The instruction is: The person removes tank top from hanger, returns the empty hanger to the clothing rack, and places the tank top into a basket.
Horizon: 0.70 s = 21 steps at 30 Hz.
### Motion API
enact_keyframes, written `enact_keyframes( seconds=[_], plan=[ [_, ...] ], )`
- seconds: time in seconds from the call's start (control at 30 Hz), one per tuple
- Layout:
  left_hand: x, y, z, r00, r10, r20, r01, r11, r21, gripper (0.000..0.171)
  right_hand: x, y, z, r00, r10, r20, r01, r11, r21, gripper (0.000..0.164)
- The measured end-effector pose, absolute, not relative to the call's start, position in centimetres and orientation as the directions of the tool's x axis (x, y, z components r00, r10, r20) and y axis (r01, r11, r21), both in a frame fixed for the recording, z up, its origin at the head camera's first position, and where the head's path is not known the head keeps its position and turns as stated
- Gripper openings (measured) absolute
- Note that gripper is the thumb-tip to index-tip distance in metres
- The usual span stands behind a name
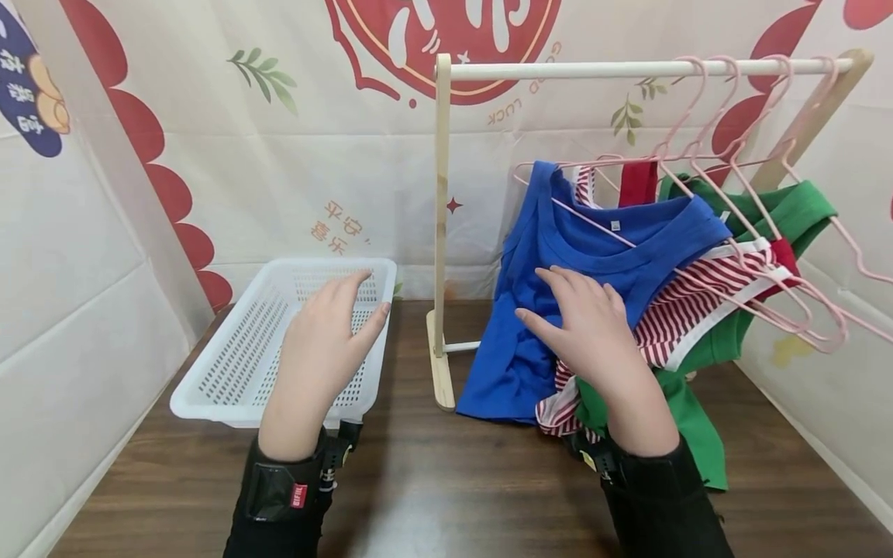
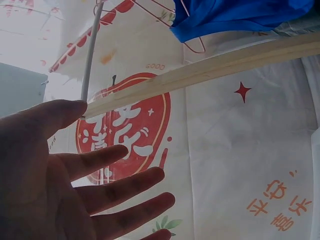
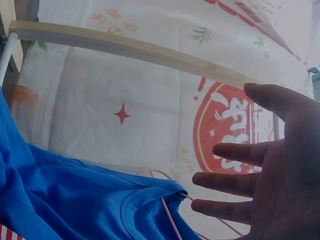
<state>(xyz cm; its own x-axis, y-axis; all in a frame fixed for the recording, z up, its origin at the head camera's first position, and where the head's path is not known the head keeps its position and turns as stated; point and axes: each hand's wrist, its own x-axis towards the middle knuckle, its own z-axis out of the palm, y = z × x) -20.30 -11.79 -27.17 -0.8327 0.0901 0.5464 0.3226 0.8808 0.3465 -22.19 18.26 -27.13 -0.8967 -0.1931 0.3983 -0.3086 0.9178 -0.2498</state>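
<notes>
My left hand (image 1: 319, 349) hovers over the right side of a white plastic basket (image 1: 183, 399), fingers spread and holding nothing. In the left wrist view its fingers are apart in front of the printed backdrop. In front of a blue tank top (image 1: 519, 341) is my right hand (image 1: 589, 333), its fingers extended and nothing in its grasp. The blue top hangs at the front on a pink hanger (image 1: 593, 221). Behind it hang a red-and-white striped garment (image 1: 698, 298) and a green garment (image 1: 802, 213), partly hidden by the blue one.
A clothes rack with a white rail (image 1: 558, 71) and a wooden post (image 1: 443, 209) stands on the brown wooden table (image 1: 446, 480), right of the basket. Pink hangers crowd its right end. A printed cloth backdrop (image 1: 293, 186) closes off the back and sides.
</notes>
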Motion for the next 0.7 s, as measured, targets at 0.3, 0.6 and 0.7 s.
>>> enact_keyframes(
  seconds=[0.3, 0.6, 0.7],
  plan=[
    [-19.7, -11.7, -27.1, -0.814, 0.092, 0.573, 0.344, 0.872, 0.348, 0.053, -21.6, 18.3, -27.2, -0.891, -0.202, 0.407, -0.319, 0.916, -0.244, 0.072],
    [-19.7, -10.8, -27.6, -0.657, 0.098, 0.747, 0.467, 0.831, 0.302, 0.038, -20.3, 18.8, -26.2, -0.89, -0.155, 0.429, -0.29, 0.918, -0.271, 0.069],
    [-19.5, -10.8, -27.6, -0.649, 0.085, 0.756, 0.463, 0.832, 0.304, 0.037, -19.9, 18.9, -25.9, -0.885, -0.151, 0.44, -0.294, 0.915, -0.277, 0.068]
  ],
)
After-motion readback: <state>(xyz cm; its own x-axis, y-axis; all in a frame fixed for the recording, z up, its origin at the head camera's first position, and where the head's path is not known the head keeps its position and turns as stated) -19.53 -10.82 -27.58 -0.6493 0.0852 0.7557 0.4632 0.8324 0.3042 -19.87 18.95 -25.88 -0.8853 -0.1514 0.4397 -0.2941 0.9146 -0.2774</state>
